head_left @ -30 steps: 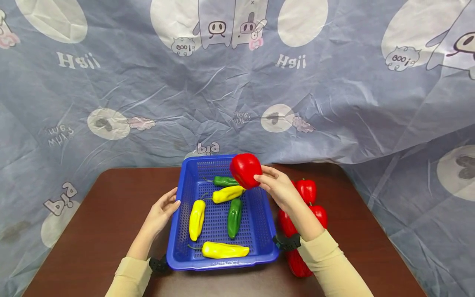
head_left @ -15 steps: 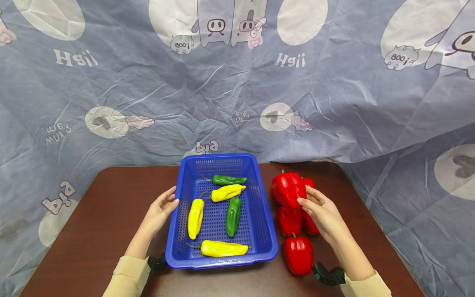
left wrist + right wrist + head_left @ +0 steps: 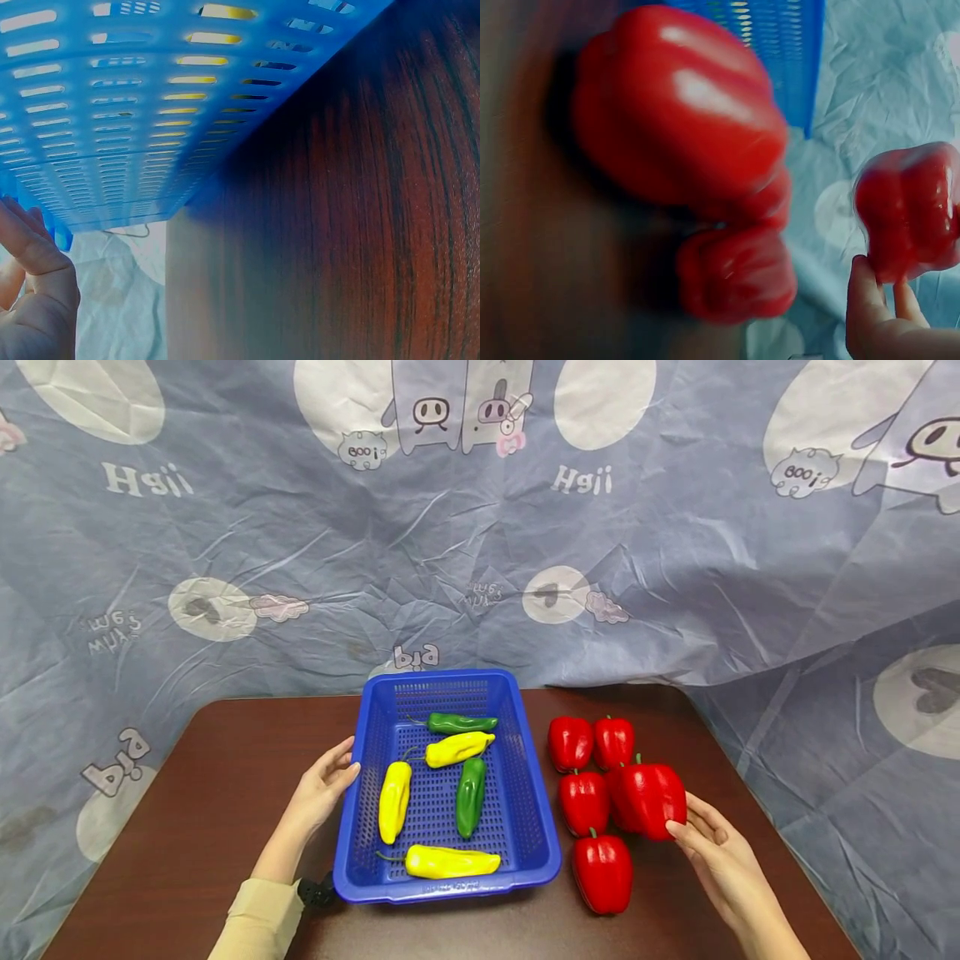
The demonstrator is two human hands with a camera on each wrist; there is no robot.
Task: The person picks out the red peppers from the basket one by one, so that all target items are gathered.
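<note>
A blue perforated plastic basket point(image 3: 536, 827) stands on the table, with yellow peppers point(image 3: 452, 862) and green peppers point(image 3: 470, 797) lying spread inside. My left hand point(image 3: 318, 789) holds its left rim; in the left wrist view the curled fingers sit by the basket's upper edge. On the right, my right hand point(image 3: 716, 852) grips a large red bell pepper point(image 3: 651, 802) from its right side, thumb in front. The right wrist view shows that bell pepper point(image 3: 907, 214) raised off the table on the fingertips. It partly covers the group of red bell peppers point(image 3: 585, 803) behind it.
The red bell peppers stand close together just right of the basket, the nearest one point(image 3: 603, 874) by its front right corner. A brown wood-grain table point(image 3: 247, 760) lies under everything. A grey-blue printed cloth point(image 3: 420, 543) hangs behind and at the sides.
My right hand has carried the red bell pepper from above the basket rightward and toward me, over the other red peppers. The left hand has kept its place on the rim.
</note>
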